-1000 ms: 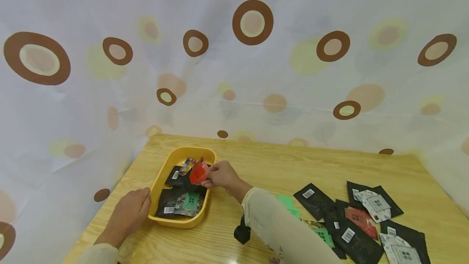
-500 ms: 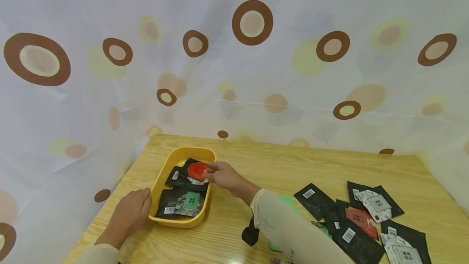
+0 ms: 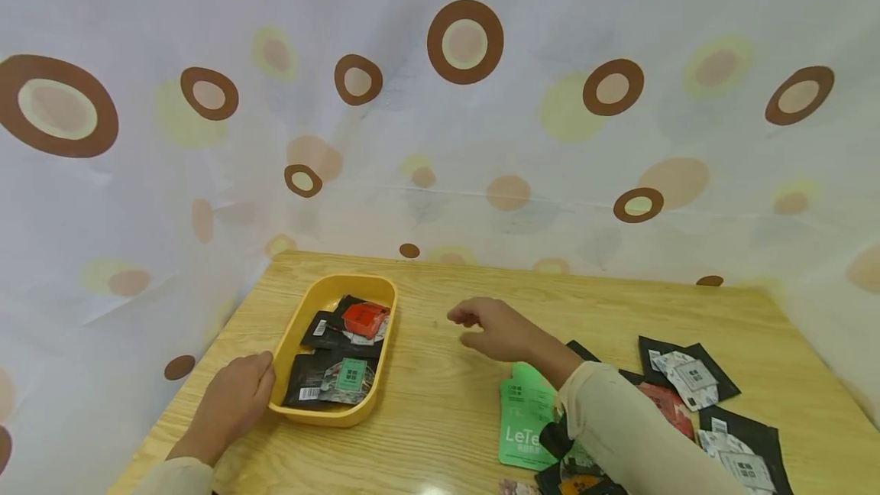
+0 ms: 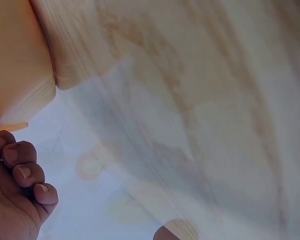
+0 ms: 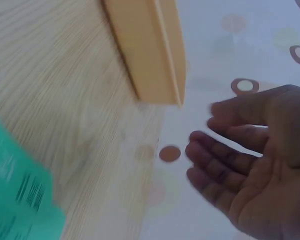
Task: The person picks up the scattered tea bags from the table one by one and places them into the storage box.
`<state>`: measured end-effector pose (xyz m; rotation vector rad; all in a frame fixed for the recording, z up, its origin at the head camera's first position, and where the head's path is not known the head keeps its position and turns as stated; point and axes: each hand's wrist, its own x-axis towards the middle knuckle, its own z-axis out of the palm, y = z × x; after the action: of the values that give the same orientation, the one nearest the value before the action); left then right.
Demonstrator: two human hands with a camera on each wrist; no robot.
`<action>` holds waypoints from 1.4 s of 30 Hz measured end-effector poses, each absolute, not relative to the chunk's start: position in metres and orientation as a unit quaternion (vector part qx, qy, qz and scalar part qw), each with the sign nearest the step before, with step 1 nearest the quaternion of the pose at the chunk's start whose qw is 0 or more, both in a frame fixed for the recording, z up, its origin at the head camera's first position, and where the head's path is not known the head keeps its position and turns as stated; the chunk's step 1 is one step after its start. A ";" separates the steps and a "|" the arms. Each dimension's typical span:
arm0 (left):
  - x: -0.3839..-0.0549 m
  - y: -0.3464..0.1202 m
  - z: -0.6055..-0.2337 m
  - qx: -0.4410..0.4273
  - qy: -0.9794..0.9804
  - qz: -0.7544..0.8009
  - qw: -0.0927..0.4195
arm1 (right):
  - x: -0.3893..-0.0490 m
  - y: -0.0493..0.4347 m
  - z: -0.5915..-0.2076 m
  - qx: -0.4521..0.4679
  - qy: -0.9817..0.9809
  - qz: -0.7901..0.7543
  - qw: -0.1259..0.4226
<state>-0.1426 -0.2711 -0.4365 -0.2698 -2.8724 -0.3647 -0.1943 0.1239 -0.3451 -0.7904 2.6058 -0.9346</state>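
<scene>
My left hand [image 3: 237,396] grips the near left rim of a yellow plastic basin [image 3: 337,417]; in the left wrist view its curled fingers [image 4: 25,172] show beside the basin's wall. Inside lie several black sachets [image 3: 302,380], a red-labelled sachet [image 3: 364,319] on top at the back and a green-labelled sachet [image 3: 351,375] nearer the front. Right of the basin, my right hand [image 3: 498,327] is over the table with nothing in it, its fingers loosely bent and apart. A green pouch [image 3: 524,422] lies just below the right wrist.
At the right of the wooden table [image 3: 440,388] lie several black sachets [image 3: 759,434], silver-white sachets [image 3: 693,376] and a red sachet [image 3: 670,403]. The right sleeve [image 3: 639,426] covers part of this pile. A patterned sheet [image 3: 412,136] hangs behind the table.
My right hand has let go of the red-labelled sachet inside the basin and moved right, out over the table. The left hand stays on the basin's rim.
</scene>
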 end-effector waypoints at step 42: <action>-0.143 -0.272 -0.435 -0.097 -0.981 -0.120 0.121 | -0.174 0.172 -0.405 -0.082 0.939 -0.268 0.198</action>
<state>-0.1425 -0.2719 -0.4348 -0.2837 -2.8630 -0.3508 -0.1744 0.1718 -0.4048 -0.2288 2.6287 -0.7501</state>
